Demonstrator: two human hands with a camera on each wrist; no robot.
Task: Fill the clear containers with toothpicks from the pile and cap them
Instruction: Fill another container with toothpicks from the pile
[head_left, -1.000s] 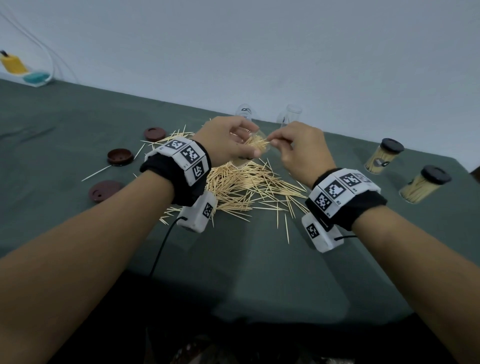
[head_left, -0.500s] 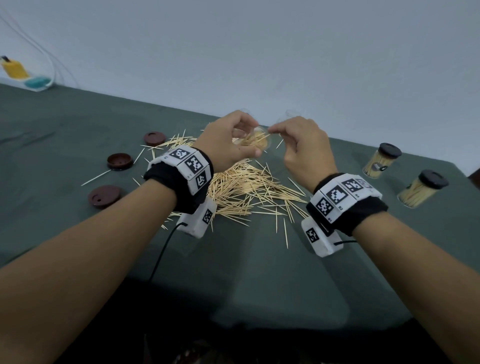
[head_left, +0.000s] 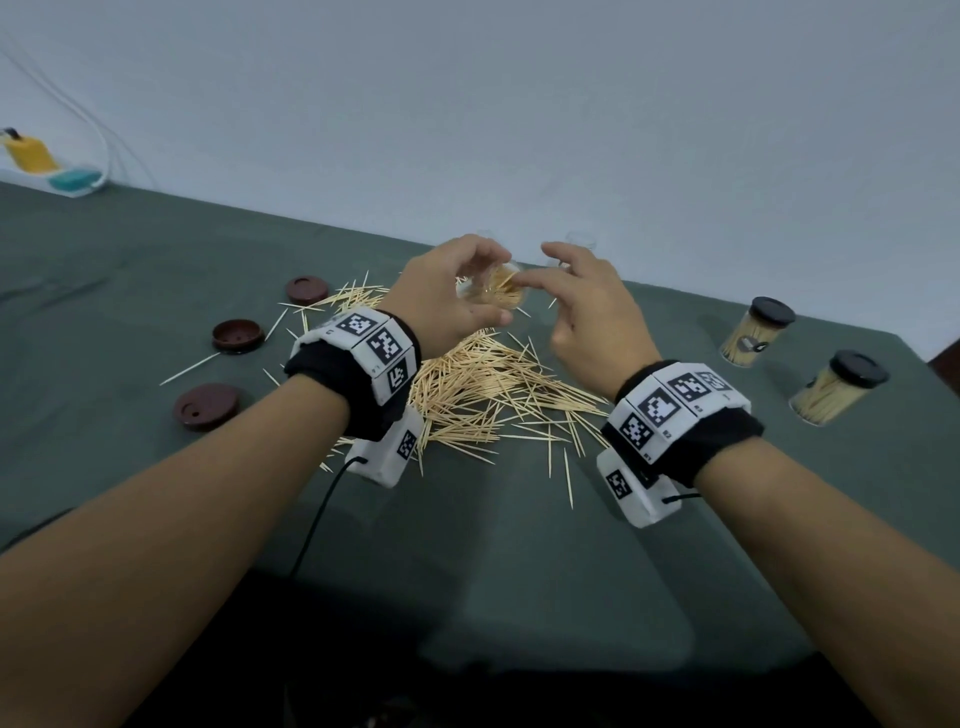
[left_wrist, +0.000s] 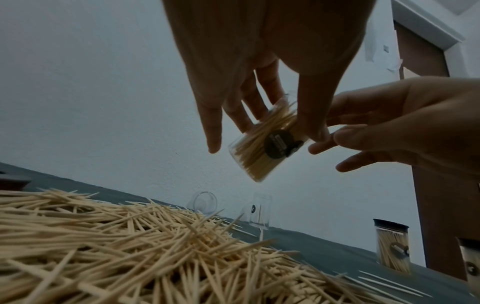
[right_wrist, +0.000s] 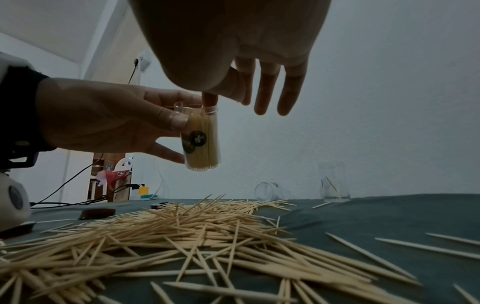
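Note:
My left hand (head_left: 448, 296) grips a clear container (head_left: 494, 294) packed with toothpicks and holds it up above the toothpick pile (head_left: 483, 384). The container (right_wrist: 203, 142) has no cap and carries a dark round label. My right hand (head_left: 583, 307) hovers beside it with its fingers spread and straight. Its index fingertip (right_wrist: 210, 100) touches the toothpick ends at the container's mouth. In the left wrist view the container (left_wrist: 262, 150) tilts between my thumb and fingers.
Three brown caps (head_left: 307, 289) (head_left: 237, 335) (head_left: 206, 406) lie left of the pile. Two filled, capped containers (head_left: 758, 332) (head_left: 836, 387) stand at the right. Behind the pile, one empty container (right_wrist: 267, 191) lies on its side and another (right_wrist: 333, 183) stands upright. The table edge runs close in front.
Both hands have risen with the container. My right hand has let go of its pinch of toothpicks, spread its fingers, and now touches the toothpick ends with the index finger.

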